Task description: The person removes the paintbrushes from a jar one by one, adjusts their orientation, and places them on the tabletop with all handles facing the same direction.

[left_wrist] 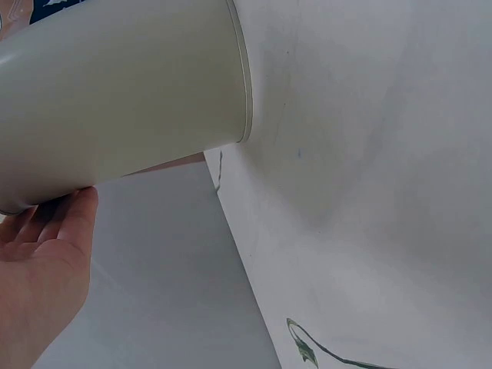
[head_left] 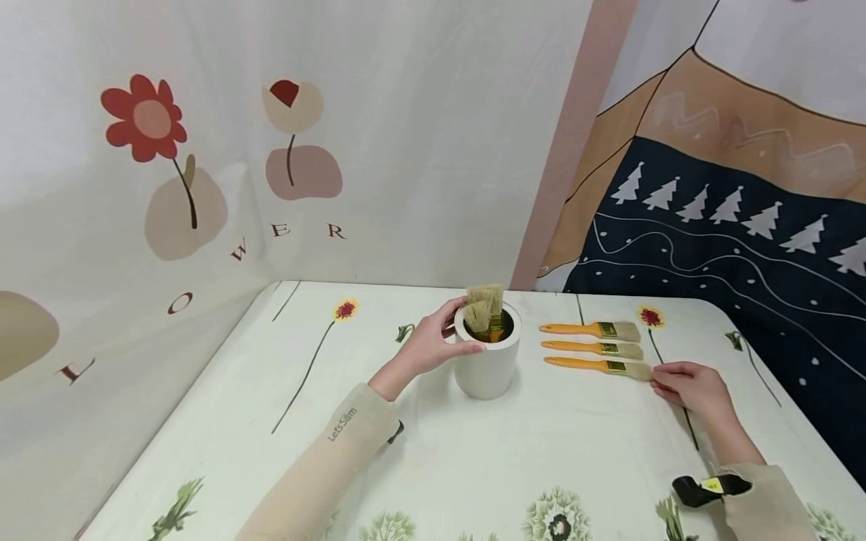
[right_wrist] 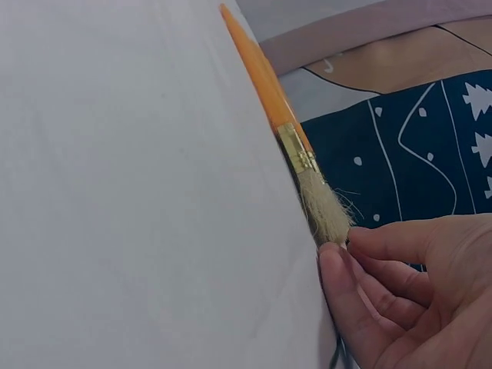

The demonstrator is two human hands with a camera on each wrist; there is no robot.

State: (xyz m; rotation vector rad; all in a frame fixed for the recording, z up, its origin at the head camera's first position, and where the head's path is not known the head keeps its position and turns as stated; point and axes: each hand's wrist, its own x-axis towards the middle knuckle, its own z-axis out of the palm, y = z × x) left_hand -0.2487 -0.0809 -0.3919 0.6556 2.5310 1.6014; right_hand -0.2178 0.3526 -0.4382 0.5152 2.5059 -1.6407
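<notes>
A white cylindrical holder stands upright on the table, with flat paintbrushes in it, bristles up. My left hand grips the holder at its upper left, thumb across the front of the rim and fingers round the far side. In the left wrist view its fingertips lie against the holder's smooth wall. Three orange-handled paintbrushes lie in a row to the right, bristles pointing right. My right hand pinches the bristle end of the nearest paintbrush between thumb and forefinger.
Beyond the nearest brush lie the middle paintbrush and the far paintbrush, roughly parallel. A white flower-patterned cloth covers the table. Hanging printed fabric closes off the back and sides.
</notes>
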